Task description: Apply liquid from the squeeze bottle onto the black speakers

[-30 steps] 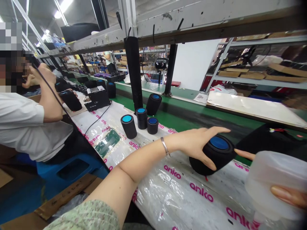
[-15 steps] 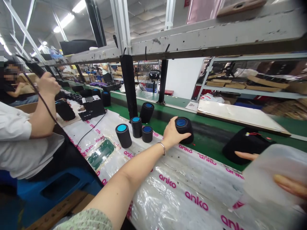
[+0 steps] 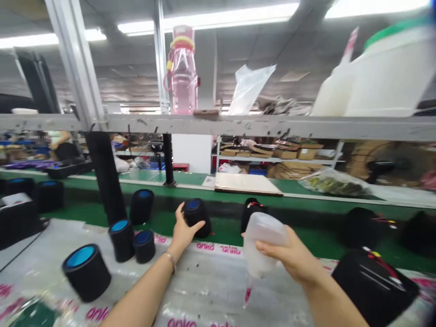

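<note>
My left hand (image 3: pixel 183 231) reaches forward and grips a black cylindrical speaker (image 3: pixel 199 219) with a blue top, which stands at the near edge of the green conveyor belt (image 3: pixel 225 228). My right hand (image 3: pixel 289 257) holds a translucent white plastic squeeze bottle (image 3: pixel 261 240), tilted with its red nozzle pointing down at the plastic sheet (image 3: pixel 204 286) printed "anko". Three more blue-topped speakers (image 3: pixel 87 271) stand on that sheet to the left, and another one (image 3: pixel 142 206) stands on the belt.
A black padded post (image 3: pixel 105 180) rises left of the hands. Black speaker bodies with wires (image 3: pixel 373 284) lie at right. A metal shelf rail (image 3: pixel 238 126) overhead carries a pink bottle (image 3: pixel 183 70) and white jugs (image 3: pixel 391 75). A black box (image 3: pixel 17 221) sits far left.
The view has swung right and up, so the co-worker at left is out of sight. My left hand stays on the speaker at the belt edge. My right hand brought the bottle in toward centre.
</note>
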Demonstrator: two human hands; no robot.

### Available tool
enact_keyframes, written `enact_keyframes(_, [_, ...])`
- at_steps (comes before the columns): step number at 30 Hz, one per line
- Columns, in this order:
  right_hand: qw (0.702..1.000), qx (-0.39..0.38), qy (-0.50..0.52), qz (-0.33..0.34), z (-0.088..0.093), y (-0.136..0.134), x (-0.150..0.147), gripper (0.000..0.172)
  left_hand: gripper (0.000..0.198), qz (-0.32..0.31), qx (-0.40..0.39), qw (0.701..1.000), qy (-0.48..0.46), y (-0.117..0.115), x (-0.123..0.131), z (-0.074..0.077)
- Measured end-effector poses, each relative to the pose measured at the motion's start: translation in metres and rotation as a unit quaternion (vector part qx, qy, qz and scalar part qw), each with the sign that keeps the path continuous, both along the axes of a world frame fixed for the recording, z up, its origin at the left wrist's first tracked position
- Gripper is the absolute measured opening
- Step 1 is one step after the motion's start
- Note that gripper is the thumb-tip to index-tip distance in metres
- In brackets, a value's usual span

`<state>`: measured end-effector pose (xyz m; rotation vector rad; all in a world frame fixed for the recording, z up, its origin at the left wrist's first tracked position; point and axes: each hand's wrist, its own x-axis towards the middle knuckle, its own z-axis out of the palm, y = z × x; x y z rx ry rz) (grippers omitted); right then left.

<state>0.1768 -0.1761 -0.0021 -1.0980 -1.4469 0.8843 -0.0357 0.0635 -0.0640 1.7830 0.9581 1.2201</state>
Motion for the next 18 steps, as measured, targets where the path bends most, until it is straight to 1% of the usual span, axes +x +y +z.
enact_keyframes(2, [1.000, 0.020, -0.004, 0.011, 0.006, -0.001, -0.004, 0.082, 0.106, 0.005, -0.002, 1.000, 0.003, 0.005, -0.002, -0.003])
enact_keyframes(5, [0.998, 0.053, 0.009, 0.010, 0.015, -0.006, -0.006, 0.080, 0.111, 0.025, 0.010, 1.000, -0.002, 0.011, -0.003, -0.005])
enact_keyframes(7, [0.997, 0.079, 0.023, 0.001, 0.020, -0.009, -0.004, 0.079, 0.112, 0.051, 0.024, 0.998, -0.005, 0.012, -0.004, -0.002])
enact_keyframes(9, [0.993, 0.109, 0.041, -0.015, 0.025, -0.012, -0.001, 0.078, 0.112, 0.096, 0.047, 0.994, -0.008, 0.009, -0.005, 0.004])
enact_keyframes(10, [0.990, 0.129, 0.051, -0.026, 0.027, -0.014, 0.000, 0.078, 0.110, 0.125, 0.078, 0.989, -0.010, 0.005, -0.006, 0.008])
enact_keyframes(11, [0.986, 0.149, 0.064, -0.038, 0.029, -0.015, 0.001, 0.077, 0.106, 0.152, 0.126, 0.980, -0.012, 0.000, -0.006, 0.011])
enact_keyframes(12, [0.981, 0.171, 0.076, -0.050, 0.032, -0.017, 0.002, 0.077, 0.100, 0.170, 0.182, 0.969, -0.013, -0.006, -0.005, 0.014])
enact_keyframes(13, [0.975, 0.193, 0.090, -0.064, 0.034, -0.019, 0.003, 0.076, 0.094, 0.172, 0.234, 0.957, -0.011, -0.013, -0.004, 0.016])
enact_keyframes(14, [0.968, 0.213, 0.105, -0.076, 0.037, -0.021, 0.003, 0.075, 0.088, 0.156, 0.270, 0.950, -0.003, -0.020, -0.001, 0.016])
enact_keyframes(15, [0.961, 0.233, 0.119, -0.087, 0.041, -0.024, 0.004, 0.074, 0.084, 0.127, 0.276, 0.953, 0.015, -0.028, 0.002, 0.014])
enact_keyframes(16, [0.954, 0.250, 0.133, -0.096, 0.044, -0.026, 0.005, 0.073, 0.083, 0.086, 0.247, 0.964, 0.043, -0.034, 0.007, 0.011])
enact_keyframes(18, [0.940, 0.280, 0.161, -0.113, 0.051, -0.031, 0.007, 0.073, 0.089, 0.001, 0.145, 0.982, 0.119, -0.042, 0.021, 0.002])
